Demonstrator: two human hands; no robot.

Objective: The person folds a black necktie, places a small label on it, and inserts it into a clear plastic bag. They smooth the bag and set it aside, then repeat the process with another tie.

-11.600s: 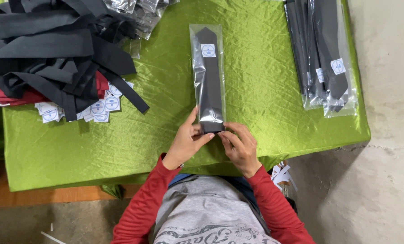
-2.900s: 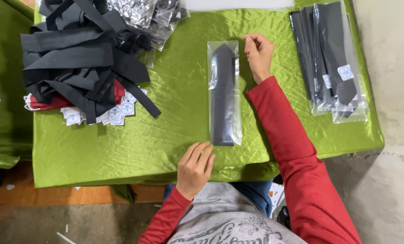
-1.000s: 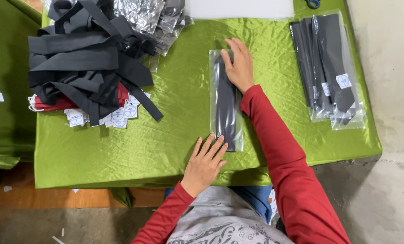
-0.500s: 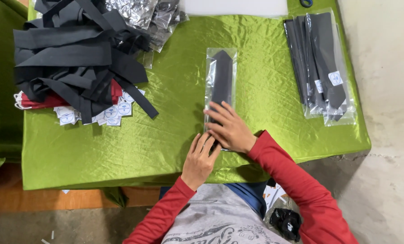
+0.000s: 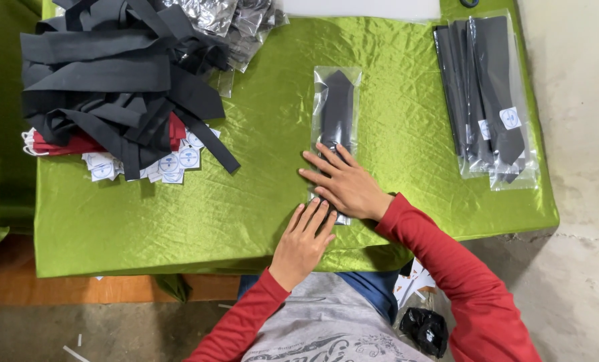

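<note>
At the middle of the table draped in shiny green cloth point(image 5: 178, 221) lies a clear, long plastic sleeve point(image 5: 321, 94) containing one dark grey necktie point(image 5: 337, 110). The sleeve's long axis runs from the person's edge of the table toward the far edge; the tie's pointed tip faces the far edge. The right hand point(image 5: 343, 184), open with fingers spread, lies flat across the near half of the sleeve. The left hand point(image 5: 305, 240), likewise open and flat, rests at the sleeve's near end, just beside the right hand; neither hand grips anything. At the right end of the table, a stack of similar clear sleeves with dark ties inside point(image 5: 488, 94) lies parallel to the central sleeve, round white labels showing. At the left end, a loose heap of unbagged dark grey and red ties point(image 5: 111, 87) rests with white round tags point(image 5: 172, 161) along its near side. Behind the heap lies a pile of crumpled empty clear sleeves point(image 5: 235, 23).
</note>
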